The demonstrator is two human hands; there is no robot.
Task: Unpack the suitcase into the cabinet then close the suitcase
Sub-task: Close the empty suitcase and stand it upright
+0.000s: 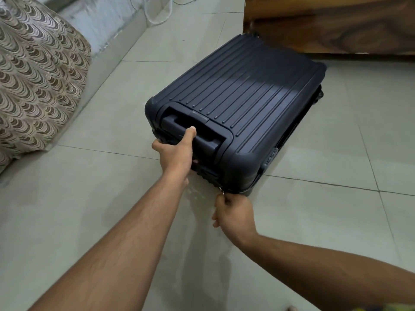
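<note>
A dark navy hard-shell suitcase (pixel 242 104) with ribbed lid lies flat and closed on the tiled floor. My left hand (pixel 177 153) grips its near end, thumb on the recessed pull handle (pixel 190 129), fingers wrapped under the edge. My right hand (pixel 233 212) pinches the metal zipper pull (pixel 221 191) at the near bottom corner. A combination lock (pixel 270 157) shows on the right side. The wooden cabinet (pixel 336 25) stands behind the suitcase at the top right; only its lower part is in view.
A bed with a brown wave-patterned cover (pixel 38 75) fills the left side. A white cord (pixel 157 19) hangs by the far wall. Pale floor tiles (pixel 325 221) spread around the suitcase.
</note>
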